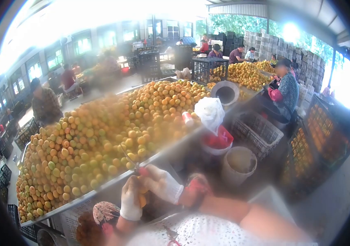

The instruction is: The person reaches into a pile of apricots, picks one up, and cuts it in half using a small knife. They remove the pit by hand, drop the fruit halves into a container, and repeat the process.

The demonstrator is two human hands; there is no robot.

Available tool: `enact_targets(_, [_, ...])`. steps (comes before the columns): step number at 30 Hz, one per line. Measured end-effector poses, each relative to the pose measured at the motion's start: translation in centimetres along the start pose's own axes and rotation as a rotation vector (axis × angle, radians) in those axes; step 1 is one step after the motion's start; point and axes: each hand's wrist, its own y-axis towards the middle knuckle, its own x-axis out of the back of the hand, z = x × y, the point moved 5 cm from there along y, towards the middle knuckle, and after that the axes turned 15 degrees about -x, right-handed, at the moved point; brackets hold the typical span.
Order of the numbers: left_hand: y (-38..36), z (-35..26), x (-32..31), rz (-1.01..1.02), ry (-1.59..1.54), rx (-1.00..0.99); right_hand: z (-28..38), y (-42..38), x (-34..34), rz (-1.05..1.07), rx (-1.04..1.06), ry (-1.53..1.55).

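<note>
A worker's two white-gloved hands meet over one orange fruit [142, 196] at the near edge of a long sorting table [101, 186], just below its metal rim. The left hand [131, 201] is curled around the fruit from below, fingers pressed together against it. The right hand [161, 183] is closed around the red handles of small snips [133, 162], whose blades point up toward the heap; the grip itself is partly blurred. The fruit sits between both gloves, touching them.

Across the table lies a deep pile of fruit [113, 131], orange at the far end and greener toward the near left. A white plastic bag [210, 112] stands at the table's right edge, above a red-lined bucket [217, 143]; a grey bucket [238, 164] sits just right of that on the floor. A mesh crate [257, 132] rests beside the table's right side. Beyond the table's far end, other people work around a second heap [246, 74] near dark crates [208, 69].
</note>
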Motion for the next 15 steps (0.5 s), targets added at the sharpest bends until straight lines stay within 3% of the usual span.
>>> enact_targets(1, [-0.1, 0.3, 0.1, -0.010, -0.092, 0.064, 0.1, 0.0, 0.0, 0.002, 0.002, -0.003])
enact_targets(3, [-0.7, -0.5, -0.6, 0.009, -0.179, 0.102, 1.6, -1.0, -0.2, -0.073, 0.227, -0.215])
enact_targets(12, [-0.5, 1.9, -0.1, -0.086, -0.383, 0.191, 1.7, -1.1, -0.2, -0.035, 0.206, 0.007])
enact_targets(13, [-0.4, 1.9, -0.2, -0.062, -0.338, 0.136, 0.7, -0.6, -0.4, -0.031, 0.175, 0.115])
enact_targets(15, [-0.5, 1.0, -0.4, -0.053, -0.141, 0.099, 0.1, 0.0, 0.0, -0.017, 0.152, 0.015])
